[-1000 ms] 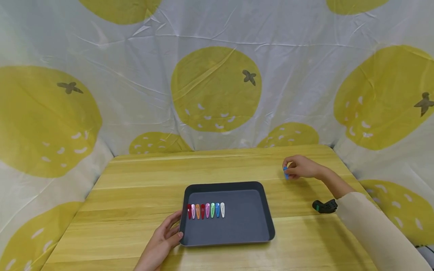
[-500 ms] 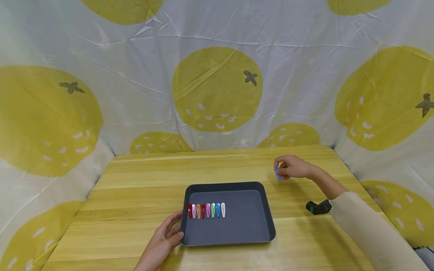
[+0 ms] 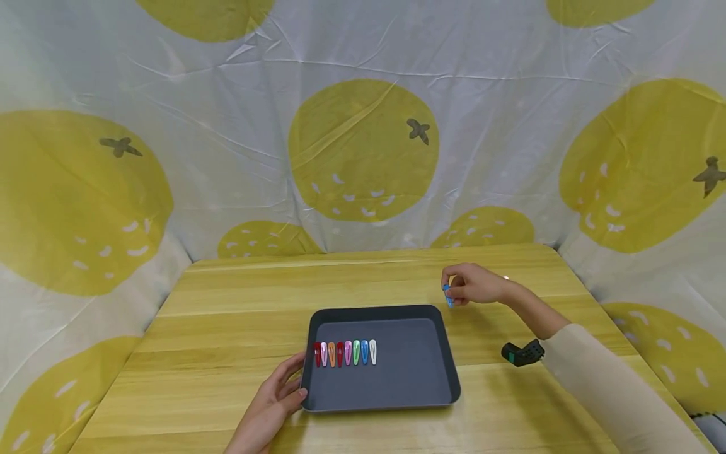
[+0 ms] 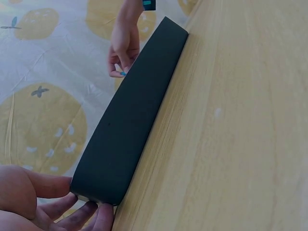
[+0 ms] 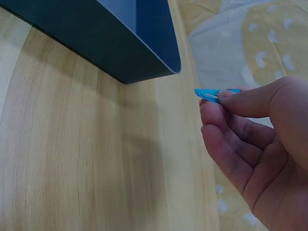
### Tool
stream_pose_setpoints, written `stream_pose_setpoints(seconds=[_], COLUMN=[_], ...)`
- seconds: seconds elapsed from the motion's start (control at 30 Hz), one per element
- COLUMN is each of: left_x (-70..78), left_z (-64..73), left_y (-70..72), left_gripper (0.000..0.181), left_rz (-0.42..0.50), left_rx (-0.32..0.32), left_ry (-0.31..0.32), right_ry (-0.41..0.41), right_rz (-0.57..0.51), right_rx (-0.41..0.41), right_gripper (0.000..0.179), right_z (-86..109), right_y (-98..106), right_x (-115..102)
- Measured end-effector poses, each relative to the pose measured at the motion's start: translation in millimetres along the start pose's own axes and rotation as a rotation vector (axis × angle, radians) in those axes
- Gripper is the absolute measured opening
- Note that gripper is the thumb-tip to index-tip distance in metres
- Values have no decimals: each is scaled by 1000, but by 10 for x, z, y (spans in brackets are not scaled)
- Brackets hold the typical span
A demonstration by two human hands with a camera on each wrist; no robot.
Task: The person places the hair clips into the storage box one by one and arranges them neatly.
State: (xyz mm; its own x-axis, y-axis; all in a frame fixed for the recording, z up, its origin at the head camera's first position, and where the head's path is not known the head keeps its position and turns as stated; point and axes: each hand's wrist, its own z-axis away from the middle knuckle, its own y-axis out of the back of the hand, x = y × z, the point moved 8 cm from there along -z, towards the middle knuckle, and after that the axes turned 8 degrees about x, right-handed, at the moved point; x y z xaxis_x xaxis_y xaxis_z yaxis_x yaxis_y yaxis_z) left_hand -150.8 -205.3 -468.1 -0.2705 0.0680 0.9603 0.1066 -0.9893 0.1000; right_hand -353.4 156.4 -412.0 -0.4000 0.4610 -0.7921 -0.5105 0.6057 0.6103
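My right hand (image 3: 471, 284) pinches a blue snap hair clip (image 5: 211, 94) between thumb and fingers. It hangs above the table, just beyond the back right corner of the dark grey tray (image 3: 408, 378). In the tray's left half lies a row of several snap hair clips (image 3: 348, 353): red, pink, orange, green, blue and white. At the near left corner, my left hand (image 3: 272, 400) grips the tray, thumb on the rim and fingers against the outer wall (image 4: 130, 115).
The tray stands on a wood-grain table (image 3: 227, 315) near its front. A black wrist device (image 3: 522, 353) sits by the right sleeve. Behind the right wrist, a small pale thing (image 3: 506, 277) is partly hidden. A patterned curtain (image 3: 238, 157) borders the table.
My right hand has moved left with the blue hair clip, towards the tray's back right corner. The pale thing has come into sight behind it. My left hand and the tray have stayed put.
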Motion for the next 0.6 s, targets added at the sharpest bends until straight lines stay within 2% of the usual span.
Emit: stream_pose_setpoints(seconds=[0.2, 0.6], left_x=[5, 2], left_z=[3, -6], left_y=[-1, 1], left_gripper=[63, 63], left_rz=[-3, -1], left_rx=[-3, -1], left_ry=[-5, 8], right_ry=[-7, 17], right_rz=[-10, -13], right_rx=[-8, -108], right_gripper=[5, 6], right_z=[-36, -166], right_y=[-72, -407], right_x=[-43, -345])
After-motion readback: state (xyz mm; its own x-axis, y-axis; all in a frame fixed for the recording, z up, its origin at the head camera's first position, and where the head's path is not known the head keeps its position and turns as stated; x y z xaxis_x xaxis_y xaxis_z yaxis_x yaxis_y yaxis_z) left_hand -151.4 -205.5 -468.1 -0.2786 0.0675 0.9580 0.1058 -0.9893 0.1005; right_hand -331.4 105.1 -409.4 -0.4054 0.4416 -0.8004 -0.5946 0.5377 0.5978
